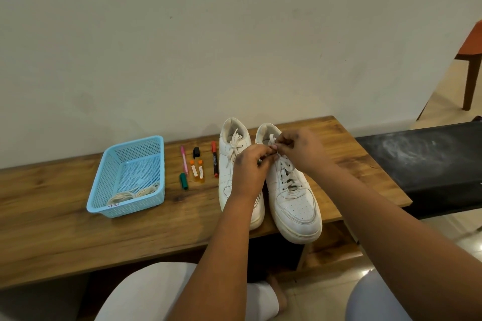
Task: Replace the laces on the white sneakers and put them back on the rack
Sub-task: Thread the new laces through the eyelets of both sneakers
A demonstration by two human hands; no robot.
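Two white sneakers stand side by side on the wooden bench [65,229], toes toward me. The left sneaker [229,164] has its lace tied in a bow. Over the right sneaker [294,200], both hands meet at the top of its lacing. My left hand [250,169] pinches the lace [285,172] near the knot, and my right hand [302,151] pinches the lace end above the tongue. A light blue basket [125,180] to the left holds coiled cream laces [133,194].
Between the basket and the sneakers lie a pink pen [184,159], a green cap [184,181], a black cap [196,152], two small orange vials [197,171] and a red-capped marker [215,159]. A dark bench [427,164] adjoins on the right; a chair leg [469,81] stands beyond.
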